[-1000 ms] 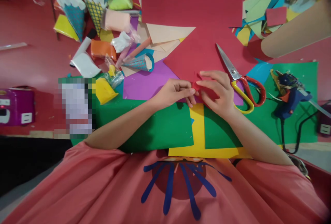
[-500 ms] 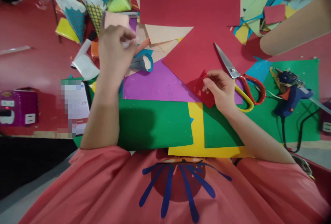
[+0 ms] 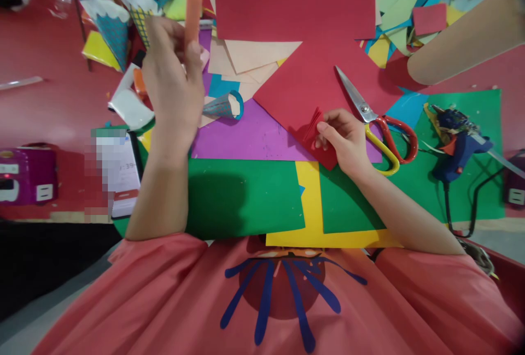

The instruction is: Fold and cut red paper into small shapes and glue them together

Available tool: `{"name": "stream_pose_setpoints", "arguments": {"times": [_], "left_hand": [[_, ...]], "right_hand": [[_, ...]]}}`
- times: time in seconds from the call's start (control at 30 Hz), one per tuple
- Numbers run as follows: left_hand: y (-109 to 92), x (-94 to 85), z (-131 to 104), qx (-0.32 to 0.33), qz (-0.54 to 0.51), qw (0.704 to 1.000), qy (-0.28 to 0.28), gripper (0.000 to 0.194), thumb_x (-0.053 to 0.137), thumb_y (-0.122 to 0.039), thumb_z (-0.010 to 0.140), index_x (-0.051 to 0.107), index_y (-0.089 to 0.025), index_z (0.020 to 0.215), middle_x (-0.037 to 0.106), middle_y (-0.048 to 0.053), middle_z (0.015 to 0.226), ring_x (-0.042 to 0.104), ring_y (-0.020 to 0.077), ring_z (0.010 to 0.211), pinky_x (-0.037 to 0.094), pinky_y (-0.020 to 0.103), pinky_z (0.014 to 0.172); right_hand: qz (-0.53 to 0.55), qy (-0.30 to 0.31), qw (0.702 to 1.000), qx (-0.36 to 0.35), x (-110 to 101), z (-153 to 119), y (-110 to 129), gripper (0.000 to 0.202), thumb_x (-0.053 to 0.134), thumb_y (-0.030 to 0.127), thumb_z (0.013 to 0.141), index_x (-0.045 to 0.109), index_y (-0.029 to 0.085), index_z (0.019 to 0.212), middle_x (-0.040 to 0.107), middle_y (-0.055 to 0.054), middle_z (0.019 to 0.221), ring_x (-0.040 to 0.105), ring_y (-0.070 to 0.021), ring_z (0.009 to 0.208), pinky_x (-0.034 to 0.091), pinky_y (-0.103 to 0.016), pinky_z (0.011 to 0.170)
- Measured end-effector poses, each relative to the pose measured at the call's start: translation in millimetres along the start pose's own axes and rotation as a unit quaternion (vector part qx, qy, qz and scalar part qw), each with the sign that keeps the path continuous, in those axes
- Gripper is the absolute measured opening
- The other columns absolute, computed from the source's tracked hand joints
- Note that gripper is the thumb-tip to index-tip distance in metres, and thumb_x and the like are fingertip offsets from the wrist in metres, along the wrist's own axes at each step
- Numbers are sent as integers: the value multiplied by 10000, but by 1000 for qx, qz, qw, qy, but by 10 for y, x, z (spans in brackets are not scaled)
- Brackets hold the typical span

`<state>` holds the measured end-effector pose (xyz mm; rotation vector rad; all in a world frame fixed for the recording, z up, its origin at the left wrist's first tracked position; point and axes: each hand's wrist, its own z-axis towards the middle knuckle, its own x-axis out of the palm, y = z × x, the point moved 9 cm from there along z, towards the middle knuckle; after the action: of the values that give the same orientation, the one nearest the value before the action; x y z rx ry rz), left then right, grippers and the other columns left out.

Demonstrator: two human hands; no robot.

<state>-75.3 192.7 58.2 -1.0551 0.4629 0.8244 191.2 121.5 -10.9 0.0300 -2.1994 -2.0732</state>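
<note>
My left hand (image 3: 174, 70) is raised at the upper left, its thumb and fingers closed on an orange strip (image 3: 193, 5) that stands upright. A small patterned cone (image 3: 221, 105) lies just right of that wrist. My right hand (image 3: 342, 139) pinches a folded red paper piece (image 3: 324, 150) over the large red sheet (image 3: 287, 92). Beside the right hand lie scissors (image 3: 369, 114) with one yellow and one red handle, blades partly open and pointing away to the upper left.
Patterned cones (image 3: 112, 32) and a white glue bottle (image 3: 131, 108) are at the left, above a phone (image 3: 125, 174). A blue glue gun (image 3: 461, 155) rests on green paper (image 3: 492, 196) at the right. A cardboard tube (image 3: 463, 38) and paper scraps (image 3: 404, 10) lie behind it.
My left hand has taken up the orange strip, which lay beside the small cone, and raised it. The pink piece near that hand is now mostly hidden. My right hand still holds the folded red paper.
</note>
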Motion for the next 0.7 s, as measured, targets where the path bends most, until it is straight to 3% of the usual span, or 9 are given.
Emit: {"name": "stream_pose_setpoints", "arguments": {"times": [0.07, 0.13, 0.17, 0.23, 0.3, 0.43, 0.57, 0.7], "left_hand": [[-352, 2, -128, 62, -62, 996, -8, 331, 377, -569, 940, 460, -261, 1028, 539, -66, 903, 586, -6, 803, 502, 203, 781], [-721, 88, -339, 148, -128, 981, 6, 301, 454, -528, 941, 527, -243, 1004, 561, -46, 893, 566, 7, 741, 481, 196, 654], [-857, 223, -452, 167, -166, 970, 58, 264, 534, -493, 919, 549, -238, 988, 587, -47, 876, 572, 13, 730, 472, 181, 615], [-958, 528, -650, 117, -232, 952, 164, 215, 577, -430, 908, 571, -219, 951, 628, -49, 828, 590, 24, 695, 461, 167, 580], [-990, 768, -813, 61, -283, 927, 237, 274, 558, -464, 903, 566, -190, 907, 643, -30, 812, 608, 45, 701, 466, 172, 585], [-885, 1010, -932, -51, -366, 879, 301, 421, 634, -568, 799, 509, -183, 915, 628, -35, 744, 599, 54, 627, 437, 161, 531], [-815, 1091, -948, -101, -411, 832, 359, 474, 689, -536, 767, 527, -184, 1041, 626, -49, 674, 564, 47, 530, 416, 157, 485], [-802, 1070, -919, -100, -407, 828, 373, 478, 692, -548, 756, 574, -161, 1010, 670, -7, 756, 596, 53, 579, 425, 149, 489]], "right_hand": [[10, 3, 1000, 10, 19, -5, -16, 261, 701, 413, 789, 528, 217, 771, 543, 80, 533, 541, -68, 434, 414, -204, 425], [26, 11, 999, 28, 52, -21, -34, 278, 713, 412, 774, 520, 212, 753, 559, 77, 521, 556, -72, 437, 426, -199, 425], [33, 15, 999, 39, 73, -33, -42, 291, 721, 417, 762, 517, 210, 744, 567, 76, 517, 560, -73, 435, 434, -197, 425], [39, 19, 997, 62, 105, -59, -57, 314, 733, 431, 742, 512, 209, 737, 577, 75, 516, 565, -75, 436, 460, -198, 434], [36, 12, 996, 75, 113, -78, -57, 330, 739, 447, 731, 507, 211, 734, 574, 79, 520, 573, -76, 448, 497, -207, 462], [30, 15, 997, 73, 125, -91, -45, 317, 732, 439, 738, 523, 202, 717, 589, 65, 545, 602, -84, 486, 545, -224, 521], [22, 48, 996, 76, 167, -99, -64, 256, 733, 383, 749, 586, 174, 765, 620, 43, 587, 616, -81, 501, 543, -210, 510], [-1, 69, 994, 87, 197, -110, -76, 273, 731, 386, 750, 586, 159, 798, 609, 40, 598, 614, -83, 499, 530, -209, 494]]}}
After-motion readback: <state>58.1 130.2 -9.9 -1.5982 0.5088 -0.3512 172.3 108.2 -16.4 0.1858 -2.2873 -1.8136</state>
